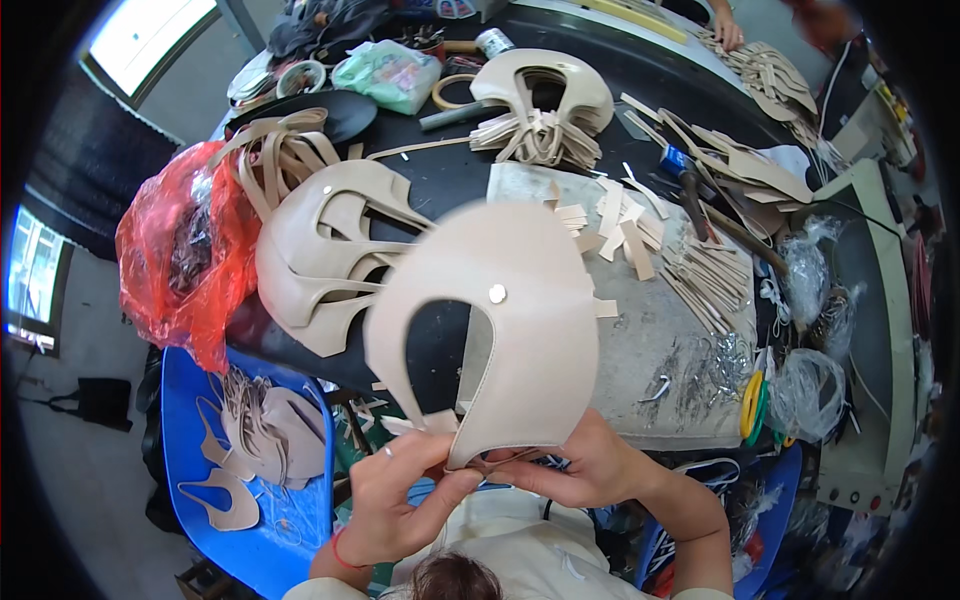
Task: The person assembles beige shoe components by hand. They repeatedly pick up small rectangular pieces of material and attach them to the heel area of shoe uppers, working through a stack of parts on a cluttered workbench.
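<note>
both hands meet at the near edge of the worktable (690, 390), working the bottom of a beige cut leather shoe upper (500, 310) that is held up over the table and partly blurred, with a small round metal stud (497, 293) near its middle and a large oval opening left of that. the left hand (400, 495) has its fingers curled in narrow, thumb and forefinger pinching the near tab of the upper; a ring shows on one finger and a red band on the wrist. the right hand (590, 470) closes on the same near edge from the right, fingers tucked under the leather, seemingly gripping a thin strap there, though how tightly cannot be told. to the left lies a stack of matching cut uppers (320, 260), a red plastic bag (180, 250) beside it, and a blue chair (270, 520) with more pieces lower left. loose beige strips (620, 230) are scattered on the grey board to the right, and another pile of uppers (540, 100) sits at the far side. judged from this hold, the pinch is small and right at the edge, so the thin tab could slip, crease or tear if pulled unevenly.
</note>
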A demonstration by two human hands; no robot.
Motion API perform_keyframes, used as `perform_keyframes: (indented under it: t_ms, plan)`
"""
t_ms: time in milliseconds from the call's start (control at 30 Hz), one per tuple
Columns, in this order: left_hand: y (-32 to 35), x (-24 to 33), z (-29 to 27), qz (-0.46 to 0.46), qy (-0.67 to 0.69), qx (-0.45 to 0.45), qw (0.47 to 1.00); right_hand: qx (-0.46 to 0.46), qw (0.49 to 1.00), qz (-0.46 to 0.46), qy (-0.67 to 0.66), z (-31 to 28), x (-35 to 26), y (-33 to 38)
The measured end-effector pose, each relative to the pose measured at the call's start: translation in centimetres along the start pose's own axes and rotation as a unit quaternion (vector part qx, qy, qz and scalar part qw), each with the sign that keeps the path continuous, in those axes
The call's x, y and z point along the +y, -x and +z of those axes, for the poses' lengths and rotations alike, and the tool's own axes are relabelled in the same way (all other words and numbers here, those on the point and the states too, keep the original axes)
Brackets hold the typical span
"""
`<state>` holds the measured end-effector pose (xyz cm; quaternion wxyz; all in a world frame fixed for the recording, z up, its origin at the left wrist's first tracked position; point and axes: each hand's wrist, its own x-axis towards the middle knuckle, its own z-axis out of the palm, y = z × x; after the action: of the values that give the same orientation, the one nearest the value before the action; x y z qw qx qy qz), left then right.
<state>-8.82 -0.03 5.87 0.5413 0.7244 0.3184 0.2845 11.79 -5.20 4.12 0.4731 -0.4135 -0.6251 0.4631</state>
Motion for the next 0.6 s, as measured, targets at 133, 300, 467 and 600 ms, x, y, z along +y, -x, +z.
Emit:
perform_keyframes:
  t_ms: [133,300,467,600]
  plan:
    - [-7.5,2.9,0.2,0.162,-0.176,0.047,0.97,0.197,0.977,0.037,0.08,-3.3,-2.2,0.1]
    - [-25.3,0.4,3.4,0.239,-0.202,0.085,0.946,0.297,0.945,0.112,0.081,-5.3,-0.1,5.4]
    - [-35.1,-6.6,7.0,0.099,-0.447,0.111,0.882,0.348,0.918,0.181,0.054,-5.9,1.5,9.0]
    - [-33.9,-6.4,6.6,0.187,-0.436,0.175,0.863,0.37,0.866,0.168,0.292,-10.4,1.8,9.1]
